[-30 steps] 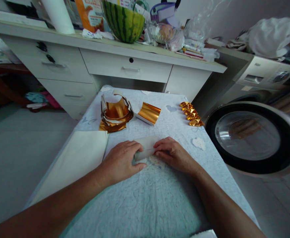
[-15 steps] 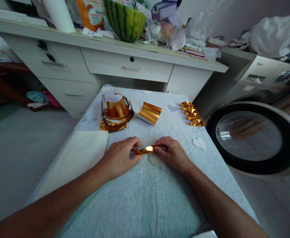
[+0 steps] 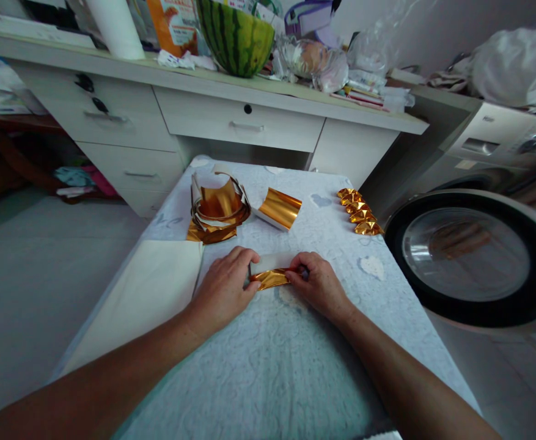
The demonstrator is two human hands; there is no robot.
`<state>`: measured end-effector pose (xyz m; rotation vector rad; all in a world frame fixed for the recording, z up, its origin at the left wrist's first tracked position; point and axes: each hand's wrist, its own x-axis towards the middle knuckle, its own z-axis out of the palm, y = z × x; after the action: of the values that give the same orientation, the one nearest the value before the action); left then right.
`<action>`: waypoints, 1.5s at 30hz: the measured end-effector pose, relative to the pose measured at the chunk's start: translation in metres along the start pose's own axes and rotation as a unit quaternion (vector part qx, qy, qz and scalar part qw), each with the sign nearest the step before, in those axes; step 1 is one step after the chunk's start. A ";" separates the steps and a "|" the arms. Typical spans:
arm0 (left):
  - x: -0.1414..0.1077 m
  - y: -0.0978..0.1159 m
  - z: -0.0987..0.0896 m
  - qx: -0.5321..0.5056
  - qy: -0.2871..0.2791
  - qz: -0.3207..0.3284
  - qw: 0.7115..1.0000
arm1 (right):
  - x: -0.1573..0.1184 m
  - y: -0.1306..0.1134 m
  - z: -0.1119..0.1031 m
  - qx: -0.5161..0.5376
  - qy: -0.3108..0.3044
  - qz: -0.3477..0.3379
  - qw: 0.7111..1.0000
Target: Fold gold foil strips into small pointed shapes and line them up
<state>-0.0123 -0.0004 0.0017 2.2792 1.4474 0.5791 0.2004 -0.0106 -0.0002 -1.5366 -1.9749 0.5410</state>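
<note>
Between my hands, low over the cloth-covered table (image 3: 268, 366), is a sheet of gold foil paper (image 3: 271, 279) with its near edge folded over and its pale back (image 3: 272, 263) facing up. My left hand (image 3: 231, 278) pinches its left end, thumb below and fingers above. At the right end my right hand (image 3: 313, 278) grips the folded strip between thumb and fingertips. Beyond lies one curled gold foil sheet (image 3: 280, 208). A coiled stack of gold foil paper (image 3: 219, 205) is to its left. Several folded gold paper ingots (image 3: 359, 212) line up at the far right.
A pale sheet (image 3: 153, 293) covers the table's left side. Behind stands a white desk with drawers (image 3: 240, 119), bearing a cut watermelon (image 3: 238, 40), a paper roll (image 3: 116, 27) and plastic bags. An open washing machine door (image 3: 469, 256) is close to the table's right edge.
My left fingers have closed onto the left end of the foil paper. The sheet has tilted so more of its pale back shows behind the gold fold. My right hand keeps its grip.
</note>
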 end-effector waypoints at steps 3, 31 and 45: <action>0.000 -0.002 0.001 0.072 0.020 -0.008 0.997 | -0.001 0.000 0.001 -0.003 0.006 0.000 1.000; 0.006 -0.004 0.008 0.042 0.005 -0.041 0.998 | 0.001 -0.002 0.001 -0.018 0.001 0.003 1.000; 0.004 -0.002 0.000 0.119 0.020 -0.068 0.990 | 0.000 -0.002 0.001 -0.015 -0.004 0.006 1.000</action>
<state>-0.0119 0.0043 0.0011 2.3311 1.7584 0.4352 0.1979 -0.0110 0.0007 -1.5676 -1.9898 0.5262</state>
